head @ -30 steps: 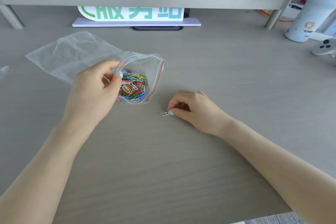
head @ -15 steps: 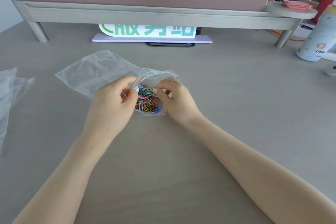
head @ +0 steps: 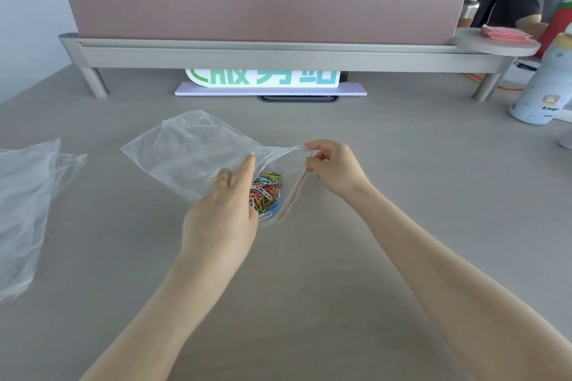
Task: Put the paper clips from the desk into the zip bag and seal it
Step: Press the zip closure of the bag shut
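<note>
The fingers (head: pixel 311 161) of the right hand (head: pixel 335 168) are pinching the zip bag (head: pixel 198 148) at its red-lined mouth; the left hand (head: pixel 224 213) is lying on the bag with fingers straight. The paper clips (head: pixel 266 192) are sitting inside, on the bench (head: pixel 402 164). Tugging the unsealed mouth could spill them. Both forearms are reaching forward, converging.

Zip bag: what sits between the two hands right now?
In the head view, the colored paper clips lie inside the zip bag, between the left hand and the right hand, with the bag's red zip strip beside them.
</note>
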A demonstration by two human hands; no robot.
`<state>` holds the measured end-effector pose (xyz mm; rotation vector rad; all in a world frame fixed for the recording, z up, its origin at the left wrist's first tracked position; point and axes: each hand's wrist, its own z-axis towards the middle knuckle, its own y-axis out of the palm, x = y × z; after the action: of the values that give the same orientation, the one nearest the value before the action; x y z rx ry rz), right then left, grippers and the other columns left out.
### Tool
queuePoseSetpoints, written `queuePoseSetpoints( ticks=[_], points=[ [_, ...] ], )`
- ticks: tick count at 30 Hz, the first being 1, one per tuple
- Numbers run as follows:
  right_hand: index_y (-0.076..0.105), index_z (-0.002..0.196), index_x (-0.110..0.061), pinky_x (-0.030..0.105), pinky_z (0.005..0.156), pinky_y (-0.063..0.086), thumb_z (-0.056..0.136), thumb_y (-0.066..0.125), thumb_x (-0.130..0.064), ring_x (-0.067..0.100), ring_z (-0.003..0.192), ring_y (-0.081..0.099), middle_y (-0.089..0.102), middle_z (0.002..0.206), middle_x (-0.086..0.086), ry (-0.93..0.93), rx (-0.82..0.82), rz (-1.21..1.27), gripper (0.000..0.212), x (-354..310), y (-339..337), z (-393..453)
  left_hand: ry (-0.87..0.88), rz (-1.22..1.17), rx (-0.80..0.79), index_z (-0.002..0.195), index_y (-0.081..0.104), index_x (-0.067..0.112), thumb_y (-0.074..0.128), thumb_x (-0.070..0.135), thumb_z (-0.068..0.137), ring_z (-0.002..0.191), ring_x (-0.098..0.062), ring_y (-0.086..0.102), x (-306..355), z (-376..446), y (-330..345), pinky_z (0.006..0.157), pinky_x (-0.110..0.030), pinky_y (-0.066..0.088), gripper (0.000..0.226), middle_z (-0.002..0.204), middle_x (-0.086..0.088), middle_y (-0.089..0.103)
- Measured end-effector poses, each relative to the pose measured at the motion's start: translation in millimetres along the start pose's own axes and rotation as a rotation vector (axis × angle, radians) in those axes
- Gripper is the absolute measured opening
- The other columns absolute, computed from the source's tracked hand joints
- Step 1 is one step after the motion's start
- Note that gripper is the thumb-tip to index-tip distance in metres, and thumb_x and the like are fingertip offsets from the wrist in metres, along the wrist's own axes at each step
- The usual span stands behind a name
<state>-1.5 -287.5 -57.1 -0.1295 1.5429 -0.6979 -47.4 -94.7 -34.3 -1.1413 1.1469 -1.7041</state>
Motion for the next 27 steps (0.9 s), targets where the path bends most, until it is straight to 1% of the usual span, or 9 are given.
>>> queuePoseSetpoints(
  ticks=[3,7,10,13,16,19,21,23,27],
  points=[
    [0.069,0.091,-0.022,0.018,0.043,0.033,0.080,0.049,-0.006,0.003,0.043,0.043,0.057,0.064,-0.004,-0.006,0.061,0.039,0.027,-9.4,-16.5,-0.9,0.014,-0.189,0.031,0.137,0.038,0.030,0.046,0.004,0.087,0.081,-0.030,0.058,-11.2,5.3,-7.0,0.067,-0.032,0.040,0.057,0.124,-0.002,0.045],
    [0.070,0.084,-0.014,0.016,0.048,0.036,0.082,0.050,-0.006,-0.004,0.040,0.047,0.055,0.059,-0.004,-0.034,0.128,0.093,0.022,-31.9,-46.3,-3.3,0.052,-0.417,0.172,0.117,0.064,0.026,0.042,-0.002,0.087,0.064,-0.005,0.050,-22.7,42.3,-38.6,0.055,-0.011,0.032,0.046,0.109,0.004,0.054],
    [0.070,0.079,-0.012,0.020,0.056,0.039,0.082,0.054,-0.010,-0.002,0.042,0.046,0.054,0.056,-0.006,-0.112,0.169,0.128,0.016,-59.6,-65.5,-7.8,0.020,-0.539,0.250,0.104,0.068,0.031,0.031,-0.005,0.088,0.062,-0.002,0.053,-9.8,56.8,-71.6,0.044,-0.007,0.030,0.054,0.115,0.003,0.060],
    [0.069,0.081,-0.007,0.013,0.052,0.041,0.082,0.054,-0.011,-0.001,0.043,0.047,0.054,0.057,-0.004,-0.172,0.199,0.160,0.016,-78.0,-81.1,-15.4,-0.008,-0.630,0.297,0.104,0.070,0.025,0.028,-0.006,0.086,0.031,-0.003,0.038,3.5,55.6,-91.4,0.032,-0.010,0.021,0.054,0.108,-0.010,0.067],
    [0.067,0.082,-0.009,0.007,0.046,0.038,0.084,0.051,-0.010,-0.001,0.041,0.050,0.057,0.058,-0.002,-0.111,0.118,0.131,0.016,-71.2,-84.5,-26.1,-0.013,-0.581,0.204,0.099,0.068,0.032,0.029,-0.003,0.088,0.030,-0.004,0.038,2.2,51.8,-81.9,0.032,-0.011,0.022,0.054,0.100,0.003,0.069],
    [0.068,0.081,-0.014,0.012,0.056,0.045,0.085,0.054,-0.014,0.003,0.053,0.061,0.066,0.063,-0.005,-0.023,-0.006,0.153,0.014,-49.6,-81.7,-38.9,0.001,-0.550,0.115,0.092,0.067,0.040,0.030,-0.004,0.087,0.053,0.013,0.054,-11.6,41.9,-57.0,0.039,-0.008,0.029,0.058,0.102,0.012,0.064],
    [0.069,0.083,-0.013,0.022,0.071,0.050,0.088,0.055,-0.016,0.007,0.067,0.067,0.071,0.071,-0.005,-0.010,-0.081,0.212,0.016,-34.6,-80.3,-49.1,0.057,-0.530,0.105,0.086,0.064,0.048,0.032,-0.005,0.086,0.080,0.007,0.059,-25.2,32.8,-41.6,0.055,-0.004,0.035,0.062,0.111,0.017,0.062],
    [0.071,0.086,-0.015,0.027,0.082,0.053,0.090,0.052,-0.008,0.011,0.079,0.070,0.073,0.082,-0.001,-0.036,-0.148,0.255,0.020,-21.4,-77.9,-59.4,0.081,-0.500,0.108,0.089,0.062,0.051,0.033,-0.004,0.087,0.107,-0.003,0.054,-36.7,25.0,-31.1,0.079,-0.009,0.037,0.062,0.116,0.016,0.062],
    [0.073,0.089,-0.017,0.027,0.092,0.050,0.086,0.059,-0.002,0.014,0.093,0.068,0.074,0.093,0.003,-0.143,-0.191,0.243,0.020,-6.9,-67.7,-73.7,0.103,-0.336,0.295,0.108,0.067,0.032,0.037,0.024,0.078,0.114,-0.015,0.046,-33.7,10.7,-27.8,0.102,-0.031,0.029,0.043,0.119,0.013,0.061]
  ],
)
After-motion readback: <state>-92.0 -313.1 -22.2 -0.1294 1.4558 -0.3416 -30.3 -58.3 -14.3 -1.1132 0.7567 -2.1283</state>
